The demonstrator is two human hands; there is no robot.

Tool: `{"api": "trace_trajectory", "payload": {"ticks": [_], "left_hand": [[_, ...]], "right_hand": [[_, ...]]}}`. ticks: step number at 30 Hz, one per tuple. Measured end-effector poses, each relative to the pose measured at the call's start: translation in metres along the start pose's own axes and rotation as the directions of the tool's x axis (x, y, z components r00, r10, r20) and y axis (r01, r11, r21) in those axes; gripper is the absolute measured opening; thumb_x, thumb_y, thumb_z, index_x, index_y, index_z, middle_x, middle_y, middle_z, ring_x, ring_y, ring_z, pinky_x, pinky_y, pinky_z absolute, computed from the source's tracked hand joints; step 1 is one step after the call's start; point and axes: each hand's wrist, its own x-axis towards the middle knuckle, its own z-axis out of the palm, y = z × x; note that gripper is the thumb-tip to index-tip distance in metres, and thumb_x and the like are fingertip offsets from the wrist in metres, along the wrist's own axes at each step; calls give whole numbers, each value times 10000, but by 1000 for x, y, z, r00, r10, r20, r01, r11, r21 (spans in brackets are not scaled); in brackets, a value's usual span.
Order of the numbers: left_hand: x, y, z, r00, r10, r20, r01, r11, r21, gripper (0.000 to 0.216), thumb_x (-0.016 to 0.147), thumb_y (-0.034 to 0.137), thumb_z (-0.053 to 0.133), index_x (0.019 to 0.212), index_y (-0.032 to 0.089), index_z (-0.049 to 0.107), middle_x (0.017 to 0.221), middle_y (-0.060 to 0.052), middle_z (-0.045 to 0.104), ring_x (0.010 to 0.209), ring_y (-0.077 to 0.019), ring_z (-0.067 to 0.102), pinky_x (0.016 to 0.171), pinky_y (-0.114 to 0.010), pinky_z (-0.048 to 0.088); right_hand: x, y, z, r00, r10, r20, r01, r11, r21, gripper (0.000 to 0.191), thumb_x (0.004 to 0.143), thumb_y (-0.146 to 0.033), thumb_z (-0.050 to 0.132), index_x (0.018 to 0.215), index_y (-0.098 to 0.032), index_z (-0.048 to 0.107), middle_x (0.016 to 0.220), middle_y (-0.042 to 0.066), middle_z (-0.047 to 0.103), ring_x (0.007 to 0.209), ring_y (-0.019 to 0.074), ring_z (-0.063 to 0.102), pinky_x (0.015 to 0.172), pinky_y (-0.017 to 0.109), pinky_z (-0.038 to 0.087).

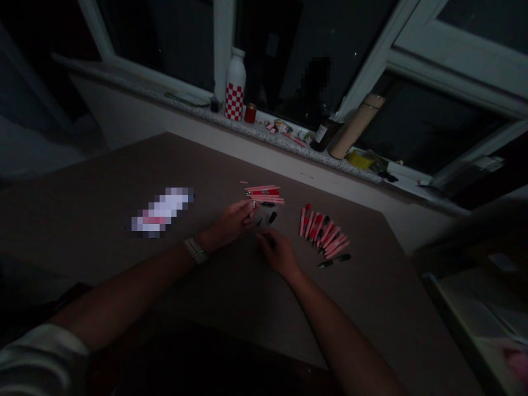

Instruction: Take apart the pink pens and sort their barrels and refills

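Note:
My left hand [238, 218] is closed in a pinch at the near edge of a small bundle of pink and red pens [266, 193]. A small shiny tip shows at its fingers, too dim to name. My right hand [279, 252] is low over the table, its thumb and fingers drawn together; what they hold, if anything, is hidden. Between the hands and the bundle lies a short black piece [273, 217], like a pen cap. Right of my right hand, several pink, red and black pens [324, 231] lie fanned side by side, with a black pen [335, 260] just below them.
A blurred-out bright object [160, 213] lies on the table [206, 165] to the left. Along the windowsill stand a red-checked white bottle [235, 91], a small red jar [250, 113], a dark bottle [325, 135] and a leaning tan cylinder [357, 126]. The room is dim.

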Motion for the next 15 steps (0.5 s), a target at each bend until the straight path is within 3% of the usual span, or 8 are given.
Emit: {"api": "trace_trajectory", "payload": {"ticks": [2,4,6,9,15], "left_hand": [[1,7,-10,996,83,-32,-71,956,285,273,948,419,462,982,175,581,709,9,502,624,-127,461,597,-246,407],[4,10,-21,982,188,33,-171,789,590,266,956,394,445,964,177,598,819,-23,570,759,-166,519,703,-278,428],[7,7,-31,964,217,152,-256,605,754,259,968,356,418,927,178,601,910,-50,594,868,-198,537,804,-311,427],[13,-5,-42,942,166,292,-336,450,827,240,970,293,400,930,175,605,988,-78,571,906,-207,536,849,-326,426],[18,-17,-52,926,90,367,-376,317,871,228,967,223,393,991,166,612,1040,-92,542,926,-205,544,860,-339,452]], "right_hand": [[1,1,0,1000,4,-16,-3,1000,14,231,950,-385,538,960,-204,682,763,17,718,641,152,650,597,240,437],[1,2,0,1000,0,-13,0,1000,14,225,952,-376,536,974,-204,679,776,18,722,649,155,651,602,244,435],[1,2,-1,1000,-10,-10,10,1000,3,215,955,-365,533,980,-205,674,764,13,720,638,155,647,600,247,427],[1,2,-1,1000,-24,-10,24,1000,11,204,962,-352,526,979,-206,669,760,6,720,655,152,656,623,245,433],[2,1,-2,1000,-6,19,7,1000,-31,192,970,-339,523,981,-207,662,766,0,721,692,149,660,664,243,432]]}}
